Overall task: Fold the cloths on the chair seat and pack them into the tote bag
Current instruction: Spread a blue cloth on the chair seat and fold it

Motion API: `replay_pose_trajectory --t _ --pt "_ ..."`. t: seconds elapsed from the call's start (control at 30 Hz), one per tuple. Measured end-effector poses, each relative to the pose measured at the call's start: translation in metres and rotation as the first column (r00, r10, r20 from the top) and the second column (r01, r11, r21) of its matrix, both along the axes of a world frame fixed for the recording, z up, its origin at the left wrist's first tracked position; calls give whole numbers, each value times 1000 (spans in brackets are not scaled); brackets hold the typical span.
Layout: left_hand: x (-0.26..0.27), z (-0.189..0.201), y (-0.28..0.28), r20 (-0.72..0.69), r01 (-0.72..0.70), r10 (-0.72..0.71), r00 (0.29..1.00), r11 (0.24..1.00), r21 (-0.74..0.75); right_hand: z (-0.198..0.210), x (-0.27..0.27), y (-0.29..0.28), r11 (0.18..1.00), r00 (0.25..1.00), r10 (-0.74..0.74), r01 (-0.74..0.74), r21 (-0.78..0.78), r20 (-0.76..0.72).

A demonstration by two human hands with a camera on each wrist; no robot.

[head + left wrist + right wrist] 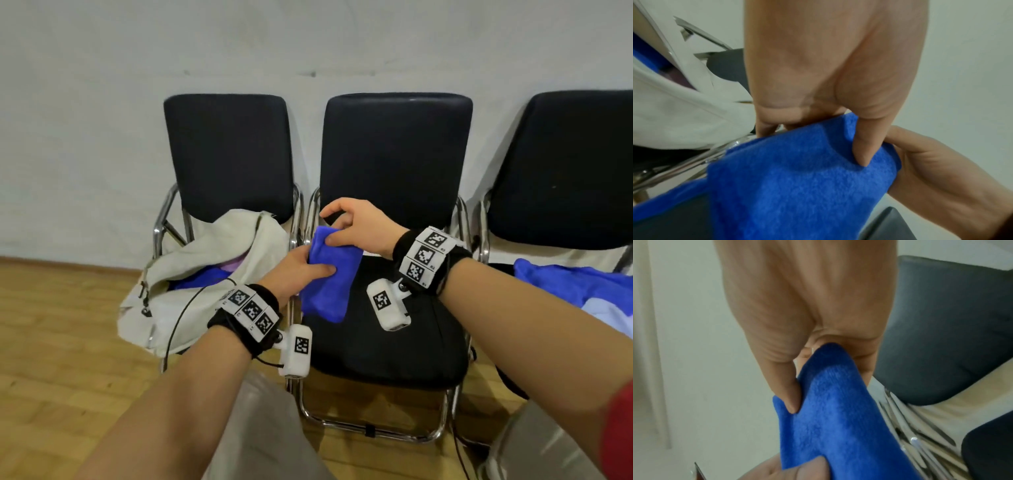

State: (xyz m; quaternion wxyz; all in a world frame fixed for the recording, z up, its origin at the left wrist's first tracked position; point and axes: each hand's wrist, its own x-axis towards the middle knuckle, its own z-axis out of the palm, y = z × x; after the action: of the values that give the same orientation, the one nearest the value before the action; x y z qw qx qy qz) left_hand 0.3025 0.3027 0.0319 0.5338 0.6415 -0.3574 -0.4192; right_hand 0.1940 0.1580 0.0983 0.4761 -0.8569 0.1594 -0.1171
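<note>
Landmark: middle chair (394, 325), black padded seat and back, chrome frame, against a pale wall.

Item 1. Blue cloth (330, 274), fleecy, folded to a narrow oblong. Held above the left front part of the middle chair's seat, tilted, its lower end hanging free toward the seat; whether it touches the seat cannot be told.

Item 2. Left hand (299, 272). Grip pinching the blue cloth (807, 178) on the side away from the middle chair's back: thumb pressed flat on the top face, fingers curled underneath, as the left wrist view shows.

Item 3. Right hand (356, 226). Grip pinching the blue cloth (838, 410) at its upper end, nearest the middle chair's backrest: thumb (785, 392) on one face, fingers behind the fold. Index finger raised and bent above the cloth in the head view.

Item 4. Tote bag (205, 274), off-white canvas, slumped on the chair (229, 154) directly left of the middle chair. Mouth open toward the viewer; blue fabric and a patch of lilac fabric visible inside.

Item 5. Loose cloths (579, 291), blue and pale blue, heaped on the seat of the chair (565, 164) directly right of the middle chair, unfolded.

Item 6. Wrist bands with black-and-white marker tiles and white camera housings, one on each forearm, in front of the middle chair.

Item 7. Wooden floor (51, 342), under all three chairs.
</note>
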Motion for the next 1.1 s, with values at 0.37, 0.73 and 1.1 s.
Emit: replay_pose_trajectory --t 0.37,0.73,1.1 --pt "82 9 53 -415 -266 246 876 964 10 -32 74 37 784 987 155 -148 603 40" --pt "131 -24 59 -437 -354 414 798 910 215 -88 130 51 725 997 69 -20 689 -43" --pt "215 -69 53 -614 -689 658 436 683 242 -114 164 18 651 970 -16 196 734 -244"
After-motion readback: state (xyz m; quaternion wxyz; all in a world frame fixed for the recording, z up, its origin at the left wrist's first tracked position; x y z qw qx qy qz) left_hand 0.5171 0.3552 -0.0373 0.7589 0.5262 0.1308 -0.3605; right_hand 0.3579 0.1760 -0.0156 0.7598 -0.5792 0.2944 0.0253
